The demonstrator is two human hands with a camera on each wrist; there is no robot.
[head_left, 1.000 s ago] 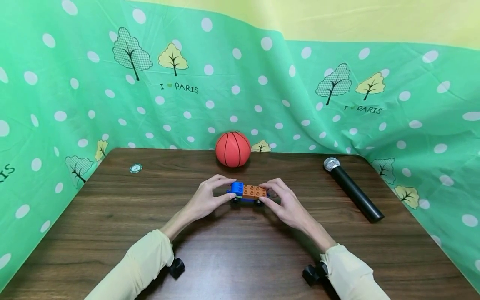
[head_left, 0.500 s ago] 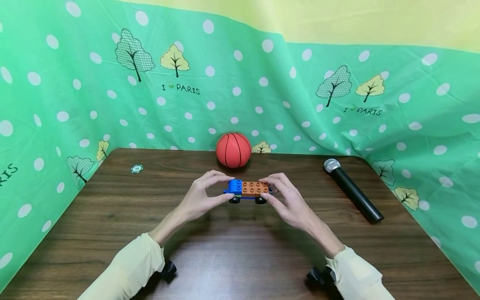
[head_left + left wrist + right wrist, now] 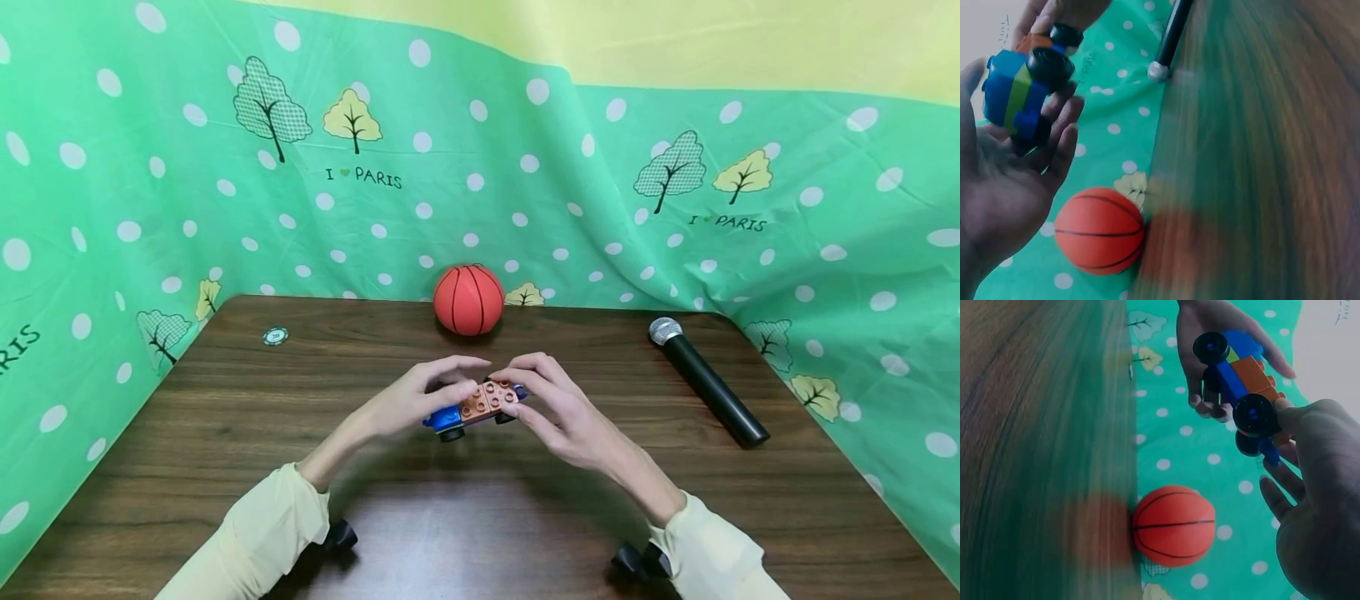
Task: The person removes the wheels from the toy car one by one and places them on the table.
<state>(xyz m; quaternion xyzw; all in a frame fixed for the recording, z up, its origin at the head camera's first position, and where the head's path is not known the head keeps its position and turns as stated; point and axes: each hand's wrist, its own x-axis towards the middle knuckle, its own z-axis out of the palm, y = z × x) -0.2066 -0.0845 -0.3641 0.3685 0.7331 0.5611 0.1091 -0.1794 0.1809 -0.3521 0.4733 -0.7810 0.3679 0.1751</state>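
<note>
A toy truck [image 3: 480,403] of building blocks, with a blue cab, orange studded blocks and black wheels, is held up over the table, tilted with its cab end toward the lower left. My right hand [image 3: 577,421] pinches the orange end between thumb and fingers. Around the cab end is my left hand [image 3: 401,404], its thumb and fingers spread apart, the thumb overlapping the truck from above. In the left wrist view the blue cab [image 3: 999,87] with its green stripe lies before the left palm. The right wrist view shows the right thumb [image 3: 1297,415] against the orange block.
A red toy basketball [image 3: 468,300] sits at the back middle of the wooden table [image 3: 225,483]. To the right lies a black microphone [image 3: 708,379] with a silver head. A poker chip [image 3: 275,336] rests at the back left. A green dotted curtain [image 3: 480,133] hangs behind.
The truck went from level, with both hands pinching its ends, to tilted with the cab lower and nearer. My left fingers have loosened from the cab; my right hand keeps its pinch.
</note>
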